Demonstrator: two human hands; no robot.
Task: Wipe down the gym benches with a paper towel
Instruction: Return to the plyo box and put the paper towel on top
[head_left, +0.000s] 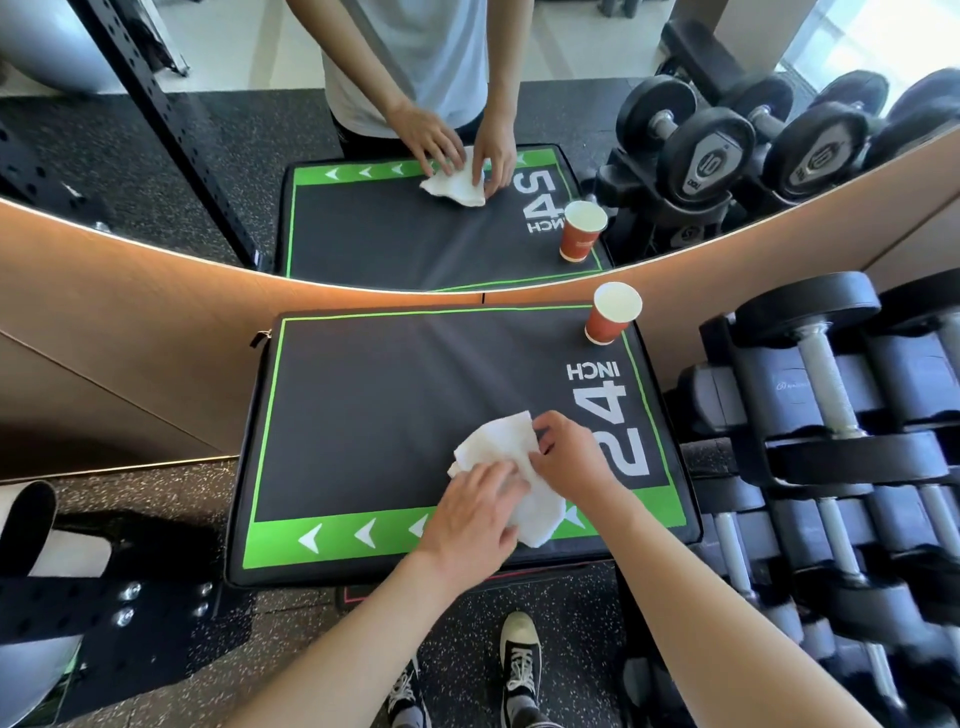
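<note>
On the padded box (363, 415) (marked 24 INCH), the paper towel (511, 467) lies at five o'clock. My left hand (475, 512) presses it flat-fingered; my right hand (569, 452) pinches its edge. Paper cup (613, 314) at one o'clock.

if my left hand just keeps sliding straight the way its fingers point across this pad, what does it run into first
Your left hand points up and right over the white crumpled paper towel. First in that line is your right hand, holding the towel's far edge. Beyond it comes the white 24 INCH lettering, flat print, no obstacle.
</note>
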